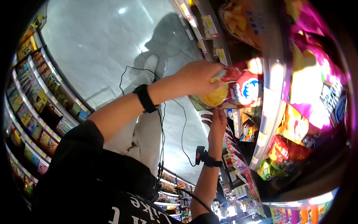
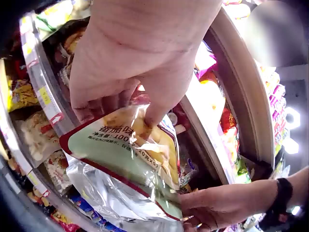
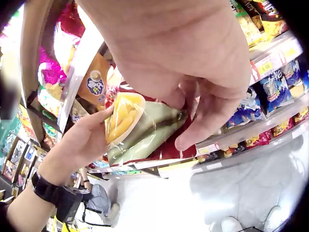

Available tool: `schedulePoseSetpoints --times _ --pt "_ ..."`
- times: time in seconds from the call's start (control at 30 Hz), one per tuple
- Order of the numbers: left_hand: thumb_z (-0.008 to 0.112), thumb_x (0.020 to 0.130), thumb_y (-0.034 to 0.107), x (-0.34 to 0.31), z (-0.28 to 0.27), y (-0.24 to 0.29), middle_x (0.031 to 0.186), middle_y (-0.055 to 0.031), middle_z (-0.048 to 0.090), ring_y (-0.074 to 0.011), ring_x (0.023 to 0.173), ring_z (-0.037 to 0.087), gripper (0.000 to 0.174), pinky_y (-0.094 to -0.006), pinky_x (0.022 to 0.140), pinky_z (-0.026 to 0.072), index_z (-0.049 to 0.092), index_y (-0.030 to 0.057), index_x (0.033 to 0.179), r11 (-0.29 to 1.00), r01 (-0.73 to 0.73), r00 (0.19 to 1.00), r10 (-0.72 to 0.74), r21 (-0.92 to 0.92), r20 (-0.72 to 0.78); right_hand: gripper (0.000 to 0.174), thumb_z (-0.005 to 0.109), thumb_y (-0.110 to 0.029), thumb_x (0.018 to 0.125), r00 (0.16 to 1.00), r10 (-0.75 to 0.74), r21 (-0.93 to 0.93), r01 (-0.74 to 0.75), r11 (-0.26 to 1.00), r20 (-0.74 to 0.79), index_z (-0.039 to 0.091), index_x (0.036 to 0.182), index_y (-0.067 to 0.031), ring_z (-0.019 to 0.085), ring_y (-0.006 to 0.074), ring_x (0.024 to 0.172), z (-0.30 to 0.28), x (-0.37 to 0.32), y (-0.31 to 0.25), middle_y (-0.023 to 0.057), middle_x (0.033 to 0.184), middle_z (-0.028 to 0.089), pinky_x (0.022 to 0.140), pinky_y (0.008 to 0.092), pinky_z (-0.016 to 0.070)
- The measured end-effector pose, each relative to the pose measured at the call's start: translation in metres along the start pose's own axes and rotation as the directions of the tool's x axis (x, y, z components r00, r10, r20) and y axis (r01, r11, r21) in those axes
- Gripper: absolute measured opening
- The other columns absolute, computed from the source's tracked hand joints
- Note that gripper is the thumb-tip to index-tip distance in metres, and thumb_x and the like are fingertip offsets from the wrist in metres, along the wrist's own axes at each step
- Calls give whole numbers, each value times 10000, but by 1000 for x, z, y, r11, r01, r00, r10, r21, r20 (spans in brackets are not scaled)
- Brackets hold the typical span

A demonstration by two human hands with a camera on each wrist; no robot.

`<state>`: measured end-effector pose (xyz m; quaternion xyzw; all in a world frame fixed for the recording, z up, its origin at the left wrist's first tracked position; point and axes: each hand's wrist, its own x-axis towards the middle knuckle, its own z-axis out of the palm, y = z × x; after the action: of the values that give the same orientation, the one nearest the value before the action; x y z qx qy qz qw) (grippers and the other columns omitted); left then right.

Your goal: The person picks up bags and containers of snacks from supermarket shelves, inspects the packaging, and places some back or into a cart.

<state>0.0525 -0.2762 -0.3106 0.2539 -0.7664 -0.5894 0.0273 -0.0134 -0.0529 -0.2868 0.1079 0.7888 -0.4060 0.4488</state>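
Both hands hold a red and pale-green snack bag (image 1: pixel 216 98) with a picture of yellow fries, in front of a shop shelf. In the left wrist view its pale-green printed part and silvery side show. The left hand (image 1: pixel 201 77) grips the bag from the upper side in the head view, thumb on the front; some of its fingers are hidden behind. At the bag's near edge, the right hand (image 1: pixel 217 123) pinches the wrapper between thumb and fingers. In the right wrist view, the right hand (image 3: pixel 188 58) covers part of the bag.
Shelves with price tags (image 1: pixel 261 140) stand close on the right, stacked with bright snack bags (image 1: pixel 287 149). More stocked shelves (image 1: pixel 30 108) line the left side. Cables (image 1: pixel 182 123) hang between the arms over the grey floor (image 1: pixel 93 44). Another person (image 3: pixel 99 198) is farther back.
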Motion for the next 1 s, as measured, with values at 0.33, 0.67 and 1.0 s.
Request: schedulePoseSetpoints --times 0.33,0.67,1.0 --pt "679 760 108 86 45 6 1149 -117 645 -298 1109 572 530 -429 955 422 562 76 1275 922 -386 922 384 36 49 328 506 -198 992 951 -70 235 145 961 -300 511 1293 -69 646 233 1038 2 78 -40 78 1214 606 904 347 529" --pt "668 699 94 151 78 20 818 -165 673 -341 823 657 188 -452 807 524 666 24 874 864 -463 873 483 197 -66 329 505 -175 988 821 -296 245 455 856 -489 514 1241 37 607 216 1094 -21 106 -63 124 1222 590 931 302 509" --pt "663 872 175 84 70 -24 1282 -183 575 -326 1167 575 501 -402 985 465 511 82 1340 956 -266 902 292 124 -319 400 489 -287 1019 901 -302 155 362 919 -311 435 1304 -11 603 259 1133 -23 105 -22 125 1278 522 940 377 508"
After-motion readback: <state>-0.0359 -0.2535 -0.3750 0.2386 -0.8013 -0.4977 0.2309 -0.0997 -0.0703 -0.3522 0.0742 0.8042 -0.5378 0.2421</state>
